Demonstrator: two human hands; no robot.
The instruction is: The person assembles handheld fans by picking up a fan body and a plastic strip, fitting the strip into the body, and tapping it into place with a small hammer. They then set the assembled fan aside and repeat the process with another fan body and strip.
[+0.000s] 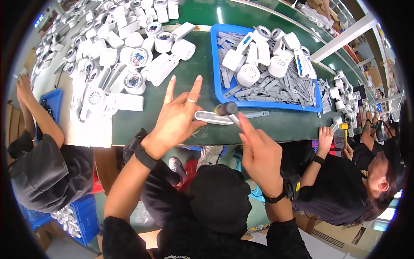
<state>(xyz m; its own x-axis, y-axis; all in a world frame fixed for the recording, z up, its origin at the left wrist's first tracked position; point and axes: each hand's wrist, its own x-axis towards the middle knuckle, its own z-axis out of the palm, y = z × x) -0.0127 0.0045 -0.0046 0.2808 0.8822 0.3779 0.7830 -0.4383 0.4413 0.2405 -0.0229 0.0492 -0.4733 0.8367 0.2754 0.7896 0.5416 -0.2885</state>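
My left hand (177, 116) reaches over the table's near edge, two fingers stretched out and apart. Its thumb and lower fingers hold the left end of a long white handle piece (214, 118) with a grey inset. In my right hand (261, 157) is a small hammer (226, 108), its head dark, slightly blurred and over the piece. Whether the head touches the piece I cannot tell. Just right of it, a thin grey strip (257, 114) lies on the green table (189, 58).
White handheld fans (140, 58) are heaped at the left and far left. Behind my hands, a blue tray (269, 103) holds grey strips and several fans. People sit on both sides; the one at right has a yellow hammer (344, 126) by their hands.
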